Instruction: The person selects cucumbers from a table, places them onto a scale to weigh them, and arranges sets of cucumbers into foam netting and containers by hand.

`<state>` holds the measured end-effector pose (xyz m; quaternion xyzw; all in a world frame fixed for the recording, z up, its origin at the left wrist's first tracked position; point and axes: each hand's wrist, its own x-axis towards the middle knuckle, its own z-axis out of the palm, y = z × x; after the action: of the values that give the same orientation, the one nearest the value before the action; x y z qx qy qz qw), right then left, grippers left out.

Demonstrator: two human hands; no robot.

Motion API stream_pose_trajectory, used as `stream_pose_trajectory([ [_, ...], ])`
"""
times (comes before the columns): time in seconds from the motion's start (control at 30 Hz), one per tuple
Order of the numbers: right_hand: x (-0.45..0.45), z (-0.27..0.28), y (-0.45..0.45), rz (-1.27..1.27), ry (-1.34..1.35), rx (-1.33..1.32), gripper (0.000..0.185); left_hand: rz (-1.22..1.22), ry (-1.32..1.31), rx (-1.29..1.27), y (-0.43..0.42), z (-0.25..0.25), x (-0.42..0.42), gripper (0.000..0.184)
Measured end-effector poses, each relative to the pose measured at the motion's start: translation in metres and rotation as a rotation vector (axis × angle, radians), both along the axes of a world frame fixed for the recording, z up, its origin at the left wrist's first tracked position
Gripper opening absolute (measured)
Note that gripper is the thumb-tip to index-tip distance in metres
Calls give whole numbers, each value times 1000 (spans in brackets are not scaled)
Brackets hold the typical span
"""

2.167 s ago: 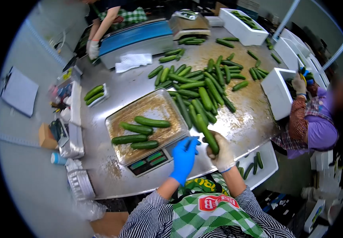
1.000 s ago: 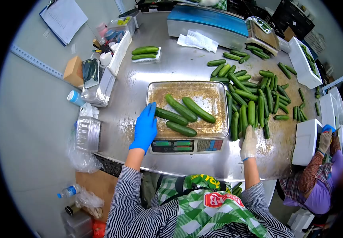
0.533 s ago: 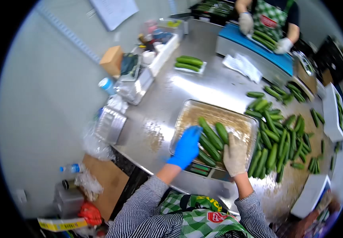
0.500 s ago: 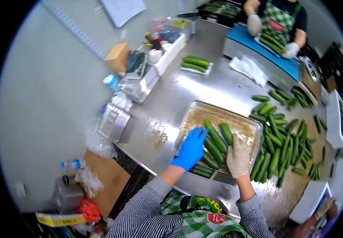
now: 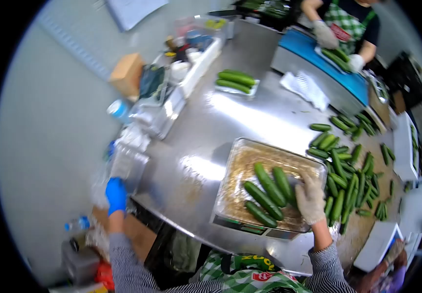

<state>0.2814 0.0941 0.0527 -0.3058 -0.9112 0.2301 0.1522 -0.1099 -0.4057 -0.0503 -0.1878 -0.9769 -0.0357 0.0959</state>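
My left hand [image 5: 116, 195], in a blue glove, is at the near end of a stack of clear plastic trays [image 5: 132, 168] left of the table; its fingertips are too blurred to read. My right hand [image 5: 310, 198], in a pale work glove, rests at the right side of a metal tray [image 5: 224, 183], fingers extended beside the cucumbers. Several green cucumbers [image 5: 263, 200] lie side by side in this tray, on its wet brownish bottom. Under the tray's near edge, a scale's green-lit display [image 5: 251, 229] shows.
A pile of loose cucumbers [image 5: 350, 180] lies right of the metal tray. A small tray of cucumbers [image 5: 236, 81] sits farther back. Across the table, a gloved co-worker holds packed cucumbers [image 5: 337, 58] over a blue-topped machine [image 5: 313, 63]. A white cloth [image 5: 304, 89] lies before it.
My left hand has left the cucumbers in the metal tray and moved far left to the clear trays. My right hand has shifted slightly right. The view has shifted a little.
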Motion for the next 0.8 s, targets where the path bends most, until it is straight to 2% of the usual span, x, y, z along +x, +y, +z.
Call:
stream_pose_trajectory([
  [0.03,-2,0,1,46,11,100,39,-132,-16,53,-9,2,-8,11],
  [0.1,-14,6,6,83,-29,23,37,-64,-270,353,15,41,5,12],
  [0.2,-28,8,30,148,85,71,34,-127,-243,273,20,41,10,13],
  [0.3,-50,-3,89,77,95,74,33,-123,-272,259,20,38,4,11],
  [0.37,-75,-20,147,6,11,116,33,-96,-328,261,20,40,0,10],
  [0.47,-120,-46,232,-41,-60,386,37,-106,-316,228,16,38,-2,7],
  [0.57,-165,-74,290,-123,-234,558,38,-172,-174,51,18,32,0,5],
  [0.6,-179,-87,303,-150,-288,615,38,-171,-170,79,16,27,0,4],
  [0.73,-202,-136,347,-195,-418,589,31,-73,-182,222,17,40,7,4],
  [0.8,-191,-140,360,-170,-216,455,30,48,-28,239,16,50,16,7],
])
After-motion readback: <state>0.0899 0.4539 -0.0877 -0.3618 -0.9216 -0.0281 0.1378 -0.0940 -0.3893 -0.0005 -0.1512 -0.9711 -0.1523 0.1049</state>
